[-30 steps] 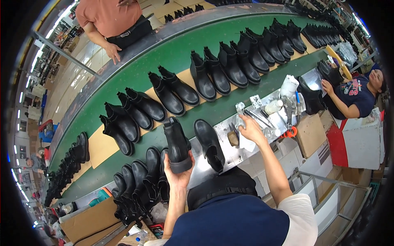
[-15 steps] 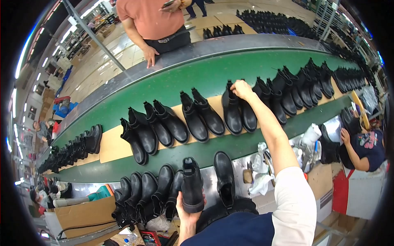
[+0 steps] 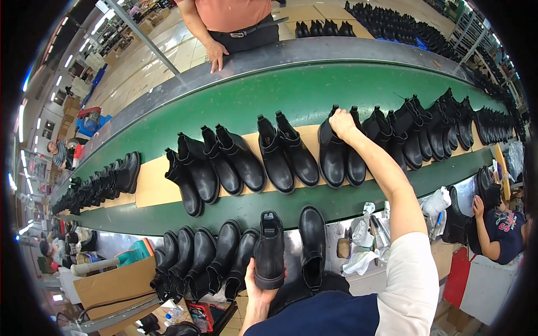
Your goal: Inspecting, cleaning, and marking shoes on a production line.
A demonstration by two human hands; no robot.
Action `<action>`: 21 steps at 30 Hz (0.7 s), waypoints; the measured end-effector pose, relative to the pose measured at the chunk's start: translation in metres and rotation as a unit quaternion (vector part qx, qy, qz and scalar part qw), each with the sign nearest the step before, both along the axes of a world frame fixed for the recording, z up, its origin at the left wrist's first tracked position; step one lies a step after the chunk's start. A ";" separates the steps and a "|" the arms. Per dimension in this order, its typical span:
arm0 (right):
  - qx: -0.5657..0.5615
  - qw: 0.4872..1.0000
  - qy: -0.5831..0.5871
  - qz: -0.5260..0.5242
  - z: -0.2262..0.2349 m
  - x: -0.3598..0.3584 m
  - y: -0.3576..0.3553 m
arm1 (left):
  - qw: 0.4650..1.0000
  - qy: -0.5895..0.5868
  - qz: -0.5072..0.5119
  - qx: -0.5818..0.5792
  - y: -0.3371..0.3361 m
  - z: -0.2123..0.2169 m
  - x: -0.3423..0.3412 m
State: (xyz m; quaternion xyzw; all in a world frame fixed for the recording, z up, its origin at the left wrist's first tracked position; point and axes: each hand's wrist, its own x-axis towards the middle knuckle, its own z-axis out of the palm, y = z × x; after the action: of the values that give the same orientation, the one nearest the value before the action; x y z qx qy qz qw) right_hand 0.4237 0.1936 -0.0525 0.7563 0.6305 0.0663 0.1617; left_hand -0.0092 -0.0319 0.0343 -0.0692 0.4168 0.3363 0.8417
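My left hand (image 3: 259, 288) holds a black ankle boot (image 3: 269, 250) upright by its heel, above the steel workbench (image 3: 336, 227). My right hand (image 3: 342, 122) reaches out across the green conveyor belt (image 3: 280, 98) and grips the tops of a pair of black boots (image 3: 338, 154) standing on a tan board. Another single black boot (image 3: 312, 241) lies on the bench just right of the one I hold.
Several more pairs of black boots (image 3: 224, 162) ride the belt on tan boards. A row of boots (image 3: 196, 266) stands at my lower left. A person in an orange top (image 3: 230, 22) leans on the far side. Another person (image 3: 499, 224) sits at right. Rags and tools (image 3: 364, 246) litter the bench.
My right hand left the bench tools and stretched out to the boots on the belt. The boot in my left hand dropped lower and nearer to me.
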 end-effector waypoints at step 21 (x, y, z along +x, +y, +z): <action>0.097 0.918 -0.229 -0.309 0.162 0.022 -0.357 | 0.999 -0.030 -0.014 0.007 0.001 0.000 -0.008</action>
State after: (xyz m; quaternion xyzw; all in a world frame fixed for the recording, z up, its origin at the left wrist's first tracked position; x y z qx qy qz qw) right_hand 0.4459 -0.1637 0.1099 0.8897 0.3010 0.2456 0.2396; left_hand -0.0173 -0.0304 0.0346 -0.0674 0.3897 0.3257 0.8588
